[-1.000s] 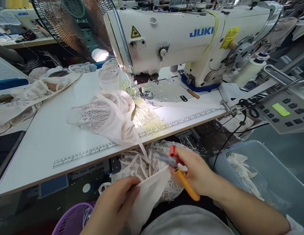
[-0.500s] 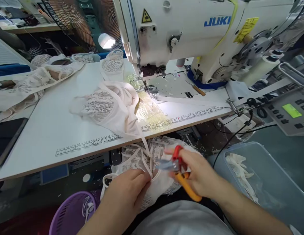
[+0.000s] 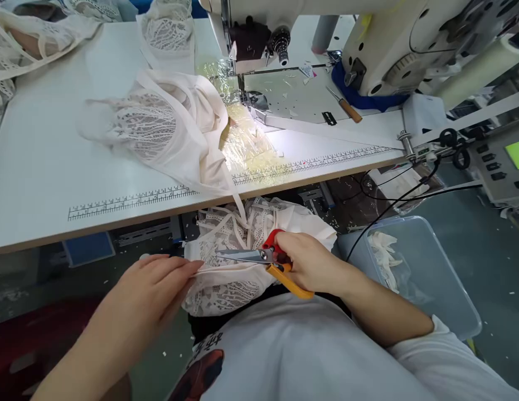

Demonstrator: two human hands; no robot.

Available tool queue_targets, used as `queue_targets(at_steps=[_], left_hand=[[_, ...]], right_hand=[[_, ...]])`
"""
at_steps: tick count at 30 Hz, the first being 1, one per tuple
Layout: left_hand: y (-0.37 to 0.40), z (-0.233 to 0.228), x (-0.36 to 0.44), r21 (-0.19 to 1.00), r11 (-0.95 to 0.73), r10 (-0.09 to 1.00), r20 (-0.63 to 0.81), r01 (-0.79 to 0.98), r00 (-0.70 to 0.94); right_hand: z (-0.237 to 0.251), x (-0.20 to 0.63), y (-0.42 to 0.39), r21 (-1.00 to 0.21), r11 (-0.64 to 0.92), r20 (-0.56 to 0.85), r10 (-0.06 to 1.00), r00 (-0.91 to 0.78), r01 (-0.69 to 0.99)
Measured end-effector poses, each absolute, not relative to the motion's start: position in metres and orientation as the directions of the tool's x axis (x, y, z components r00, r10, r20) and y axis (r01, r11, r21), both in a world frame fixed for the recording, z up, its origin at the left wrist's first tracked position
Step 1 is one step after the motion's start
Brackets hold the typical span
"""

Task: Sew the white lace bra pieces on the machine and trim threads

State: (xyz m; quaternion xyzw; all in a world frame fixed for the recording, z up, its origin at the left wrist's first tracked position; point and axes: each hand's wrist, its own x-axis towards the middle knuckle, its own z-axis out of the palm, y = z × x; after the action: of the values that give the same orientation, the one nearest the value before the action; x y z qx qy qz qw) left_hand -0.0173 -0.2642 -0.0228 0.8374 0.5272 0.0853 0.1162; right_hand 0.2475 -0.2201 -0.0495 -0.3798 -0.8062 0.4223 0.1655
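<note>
My right hand (image 3: pixel 315 260) is closed around a pair of scissors (image 3: pixel 265 256) with one red and one orange handle. Their blades point left over a white lace bra (image 3: pixel 229 292) lying in my lap below the table edge. At the bra's left end, my left hand (image 3: pixel 159 284) pinches its edge between thumb and fingers; the thumb is mostly hidden. Another pale lace bra (image 3: pixel 159 131) rests on the table in front of the sewing machine's needle area (image 3: pixel 240 92). A narrow strap (image 3: pixel 239 203) hangs from it over the edge to the lap.
A sewing machine (image 3: pixel 384 50) stands on the white table (image 3: pixel 45 184), which has a printed ruler. A wooden-handled awl (image 3: pixel 347 108) and a black blade (image 3: pixel 329 118) lie at its base. More lace pieces (image 3: pixel 45 42) are at the left. A clear plastic bin (image 3: pixel 451 278) sits right.
My view has tilted downward. My left hand has moved left along the bra, which is now spread more sideways. The scissors have swung slightly left and lower across it.
</note>
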Motion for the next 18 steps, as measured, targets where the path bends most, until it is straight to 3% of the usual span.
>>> queue_targets(at_steps=[9,14,18], left_hand=[[-0.280,-0.027,-0.037,0.652,0.026,0.996,-0.078,0.758,0.033],[-0.266,-0.016,-0.013,0.855,0.021,0.993,-0.079,0.518,0.089],[-0.258,-0.013,0.010,0.900,0.102,0.984,-0.153,0.425,0.089]], right_hand=[[-0.051,0.247,-0.220,-0.856,0.245,-0.125,0.755,-0.643,0.455],[-0.049,0.254,-0.234,-0.855,0.061,-0.317,0.724,-0.613,0.515],[-0.052,0.265,-0.242,-0.847,0.087,-0.360,0.631,-0.687,0.524]])
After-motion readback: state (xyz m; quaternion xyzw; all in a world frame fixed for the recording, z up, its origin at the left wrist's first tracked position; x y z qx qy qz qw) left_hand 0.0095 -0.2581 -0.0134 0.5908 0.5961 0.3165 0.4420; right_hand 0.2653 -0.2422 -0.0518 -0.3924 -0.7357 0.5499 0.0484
